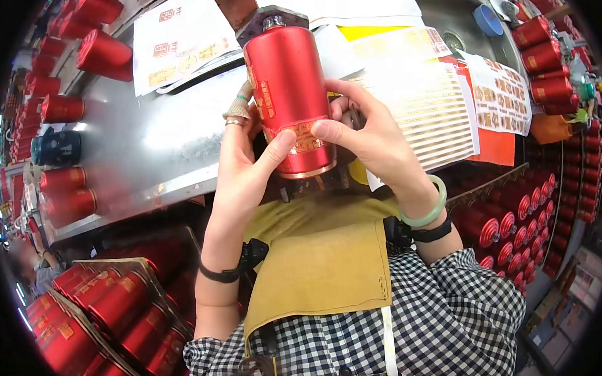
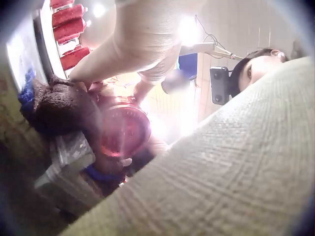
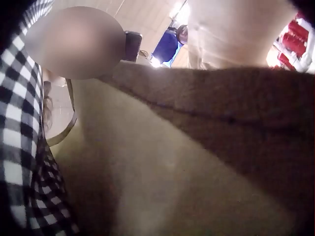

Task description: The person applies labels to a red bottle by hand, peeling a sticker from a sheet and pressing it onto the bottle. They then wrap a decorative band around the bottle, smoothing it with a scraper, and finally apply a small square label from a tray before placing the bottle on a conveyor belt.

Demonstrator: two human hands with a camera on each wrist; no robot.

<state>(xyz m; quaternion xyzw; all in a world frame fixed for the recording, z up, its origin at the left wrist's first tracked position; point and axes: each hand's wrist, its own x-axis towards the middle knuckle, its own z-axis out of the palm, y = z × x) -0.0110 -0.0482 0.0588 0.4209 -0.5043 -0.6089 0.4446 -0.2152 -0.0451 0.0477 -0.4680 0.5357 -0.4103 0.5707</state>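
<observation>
Both hands hold a glossy red bottle (image 1: 286, 74), its narrow neck pointing away and its base towards the apron. Round its lower part runs a gold-patterned label band (image 1: 307, 141), and another gold label (image 1: 265, 99) sits on its left side. My left hand (image 1: 243, 167) grips the left side, thumb on the band, a cloth-wrapped finger further up. From the right, my right hand (image 1: 379, 141) holds the bottle with its thumb on the band's other end. In the left wrist view the bottle's round base (image 2: 125, 132) shows; apron cloth (image 3: 147, 162) fills most of the right wrist view.
A metal worktop (image 1: 171, 143) spreads beneath, with printed sheets (image 1: 180, 39) at the left and gold-striped label sheets (image 1: 432, 115) at the right. Behind the neck stands a dark block (image 1: 250, 30). Red bottles (image 1: 107, 55) line the left edge; racks of more bottles (image 1: 477, 224) flank the person.
</observation>
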